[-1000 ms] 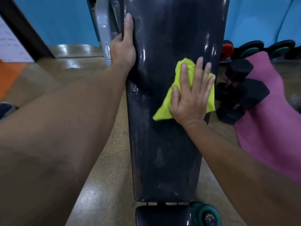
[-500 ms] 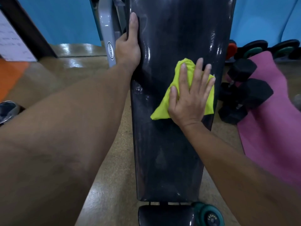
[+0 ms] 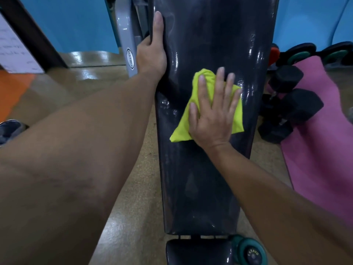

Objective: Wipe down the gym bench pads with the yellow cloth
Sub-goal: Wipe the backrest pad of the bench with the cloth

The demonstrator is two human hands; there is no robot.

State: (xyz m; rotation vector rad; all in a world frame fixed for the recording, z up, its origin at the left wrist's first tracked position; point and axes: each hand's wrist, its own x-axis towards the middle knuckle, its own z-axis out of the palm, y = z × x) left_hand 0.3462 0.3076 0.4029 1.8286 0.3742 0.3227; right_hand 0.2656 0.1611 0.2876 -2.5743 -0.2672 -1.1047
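While the right hand (image 3: 212, 113) presses the cloth (image 3: 183, 129) flat with straight, spread fingers, the cloth lies on the long pad (image 3: 198, 188) slightly toward its right edge, about the pad's middle height, a yellow corner sticking out at 8 o'clock from the palm. At 10 o'clock from the cloth, the left hand (image 3: 150, 54) holds the pad's left edge: thumb straight along the top face, the other fingers hidden behind the edge, seemingly wrapped round it. Wet-looking gleams show on the pad at 12 and 1 o'clock from the cloth and along the left side, so that upper stretch has likely been wiped; the lower stretch toward 6 o'clock looks duller, with faint smears, and probably remains to be done. A second, smaller pad (image 3: 196, 253) sits at the bottom of the view and shows no sign either way. By this reading the job is somewhere around midway. Dumbbells (image 3: 292, 108) and a pink mat (image 3: 321, 150) lie on the floor at 3 o'clock.
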